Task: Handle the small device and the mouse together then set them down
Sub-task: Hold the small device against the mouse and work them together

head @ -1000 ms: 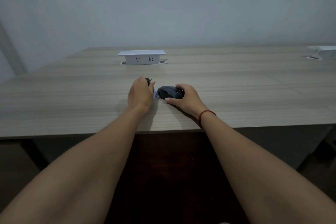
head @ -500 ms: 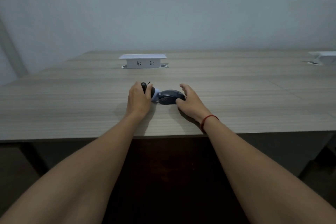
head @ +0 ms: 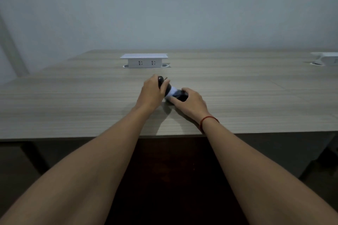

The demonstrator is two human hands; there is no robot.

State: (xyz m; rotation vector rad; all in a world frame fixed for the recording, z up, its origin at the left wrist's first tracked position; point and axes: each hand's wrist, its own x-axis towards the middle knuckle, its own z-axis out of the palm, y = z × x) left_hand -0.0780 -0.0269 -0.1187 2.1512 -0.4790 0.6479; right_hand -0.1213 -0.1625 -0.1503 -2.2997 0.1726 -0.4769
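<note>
Mouse and device sat together near the middle of the pale wood-grain table point(head: 73, 100), well back from its front edge, likely so both could be worked within easy reach of either arm. Nearer the edge, the right hand point(head: 190, 102), a red cord at its wrist, was curled over the dark rounded computer mouse point(head: 181, 96), fingers closed on its sides, the mouse low against the surface. Just beyond, the left hand point(head: 151, 93) was wrapped around the small black-and-white device point(head: 165, 86), whose dark top poked above the fingers and whose white end touched the mouse. Farther back stood a white pop-up socket box point(head: 144, 61).
</note>
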